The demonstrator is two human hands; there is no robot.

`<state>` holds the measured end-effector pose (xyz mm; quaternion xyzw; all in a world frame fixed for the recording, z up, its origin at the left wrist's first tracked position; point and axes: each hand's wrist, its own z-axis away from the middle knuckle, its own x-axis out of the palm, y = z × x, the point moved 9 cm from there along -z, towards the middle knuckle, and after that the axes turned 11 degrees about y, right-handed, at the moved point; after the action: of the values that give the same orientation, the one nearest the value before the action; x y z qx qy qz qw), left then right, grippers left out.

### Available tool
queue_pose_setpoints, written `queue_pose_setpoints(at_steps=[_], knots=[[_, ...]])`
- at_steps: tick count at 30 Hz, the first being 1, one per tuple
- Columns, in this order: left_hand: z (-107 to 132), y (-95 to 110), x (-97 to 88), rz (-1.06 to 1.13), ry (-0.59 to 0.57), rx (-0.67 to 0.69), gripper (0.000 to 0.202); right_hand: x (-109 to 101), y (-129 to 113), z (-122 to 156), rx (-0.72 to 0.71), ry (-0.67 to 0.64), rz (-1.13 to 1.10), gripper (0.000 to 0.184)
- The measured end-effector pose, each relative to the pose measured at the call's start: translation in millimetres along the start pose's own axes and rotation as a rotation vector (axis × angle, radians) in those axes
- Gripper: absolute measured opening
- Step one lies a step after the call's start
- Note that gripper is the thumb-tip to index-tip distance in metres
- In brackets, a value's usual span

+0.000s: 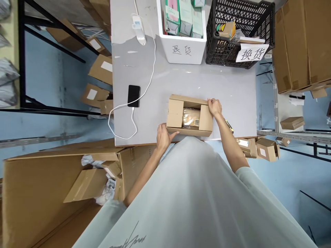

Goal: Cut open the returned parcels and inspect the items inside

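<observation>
Step, as judged: open brown rectangular cardboard box (175, 113) steadied at grey worktop's (227, 82) near edge.
Left hand (163, 137), thumb spread, holds near-left corner; right hand (215, 107) grips far-right. Clear-wrapped tan packet (189, 116) inside. Next move probably needs one hand freed, other bracing.

Carton (175, 113): uniform brown.
Package (189, 116): tan, under clear glossy wrap.
Barcode label (197, 122): dark stripes on white.
Surface (186, 81): light grey, white patches.
Phone (133, 92): black.
Power strip (139, 29): white.
Bin (183, 53): white, black handwritten characters.
Small boxes (185, 17): green, white, pink.
Crate (215, 51): black, lattice pattern.
Sign (252, 53): black characters on white.
Shirt (196, 193): pale mint, dark scrawled lettering.
Floor (279, 193): light blue.
</observation>
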<state>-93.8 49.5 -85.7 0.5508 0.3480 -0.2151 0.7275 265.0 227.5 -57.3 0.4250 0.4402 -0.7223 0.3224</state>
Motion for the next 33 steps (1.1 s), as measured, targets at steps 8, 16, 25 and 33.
queue_pose_setpoints(at_steps=[8,16,25,33], knots=[[-7.8,70.6,20.1,-0.013,0.017,0.187,0.107,22.4,-39.6,85.9,-0.266,0.063,0.096,0.110],[-56.9,66.0,-19.0,0.107,0.042,0.090,0.096,-5.0,-8.5,100.8,-0.374,0.100,-0.072,0.090],[-74.5,-4.2,-76.0,0.028,0.225,0.038,0.063,-48.6,112.3,107.4,-0.148,0.342,-0.021,0.050],[-50.0,50.4,-1.8,0.029,-0.006,0.176,0.048,2.2,60.0,137.2,-0.205,0.130,-0.165,0.048]])
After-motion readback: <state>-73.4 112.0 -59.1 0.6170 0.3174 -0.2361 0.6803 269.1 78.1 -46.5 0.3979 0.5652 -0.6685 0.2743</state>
